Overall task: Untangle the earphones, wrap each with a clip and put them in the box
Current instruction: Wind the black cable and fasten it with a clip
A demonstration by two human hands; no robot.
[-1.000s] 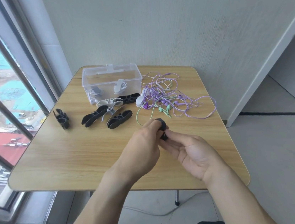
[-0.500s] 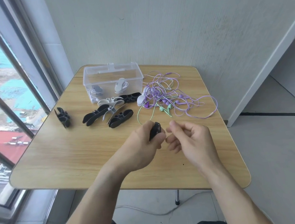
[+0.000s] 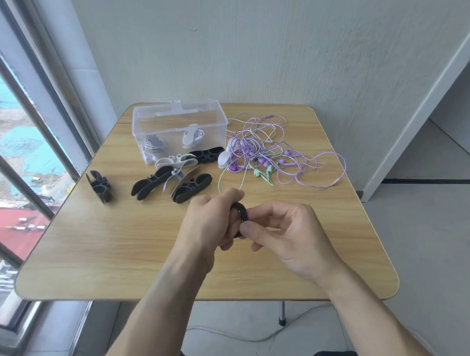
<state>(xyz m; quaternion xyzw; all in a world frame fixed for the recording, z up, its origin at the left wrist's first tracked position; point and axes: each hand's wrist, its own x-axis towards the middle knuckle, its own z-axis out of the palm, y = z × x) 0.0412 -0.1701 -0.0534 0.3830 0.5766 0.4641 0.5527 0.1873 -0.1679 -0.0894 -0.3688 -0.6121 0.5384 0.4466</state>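
A black clip (image 3: 240,215) is held above the middle of the wooden table (image 3: 103,247) between both hands. The left hand (image 3: 207,225) is curled around it, with the fingers closed over its left side, and the right hand (image 3: 291,239) pinches its right edge between thumb and forefinger, the other fingers loosely bent. A green cable (image 3: 229,178) runs from under the left hand's fingers toward one o'clock, where it joins the tangle of purple earphones (image 3: 277,149); green earbuds (image 3: 265,172) lie at the near edge of that tangle, and a white clip (image 3: 224,158) sits touching its left side. At twelve o'clock from the hands, near the table's far edge, the clear plastic box (image 3: 179,125) stands open, with two wrapped white earphones (image 3: 191,135) lying inside. Just in front of the box, at eleven o'clock from the hands, a cluster of spare black and white clips (image 3: 169,180) is spread on the table, and a single black clip (image 3: 99,187) stands apart at ten o'clock. A window (image 3: 0,132) lies along the table's nine o'clock side.
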